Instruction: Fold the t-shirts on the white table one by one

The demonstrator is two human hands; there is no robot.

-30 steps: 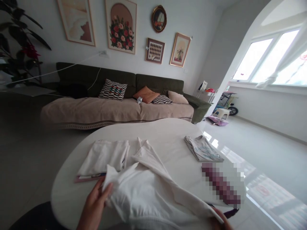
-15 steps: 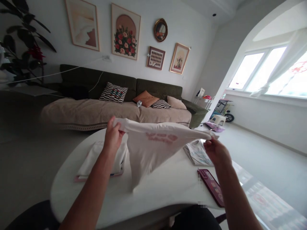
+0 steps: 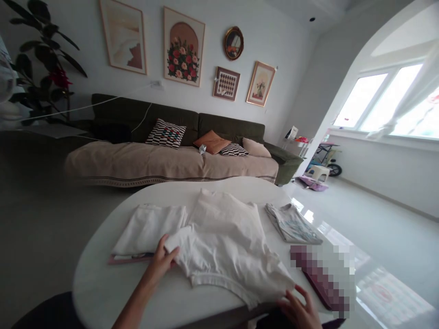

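So there's a white t-shirt (image 3: pixel 226 246) spread out flat on the round white table (image 3: pixel 99 283), lying roughly in the middle with its hem toward the near edge. The left hand (image 3: pixel 162 256) is at the shirt's left sleeve, fingers curled over the edge of the fabric and pinching it against the tabletop. The right hand (image 3: pixel 299 307) is down at the near right corner of the hem, fingers spread loosely and touching the cloth right at the table's edge, though whether it's actually gripping the hem or just resting on it I can't tell. Just left of the shirt sits a folded white garment (image 3: pixel 149 226), stacked on top of something pinkish that peeks out underneath. On the right there's a folded grey tee (image 3: pixel 293 224) with a light blue print, close to the shirt but not touching it. A blurred-out patch sits near the right edge of the table. Behind all that is a dark green sofa (image 3: pixel 178 137) with a beige throw and a few cushions, framed pictures on the wall above it
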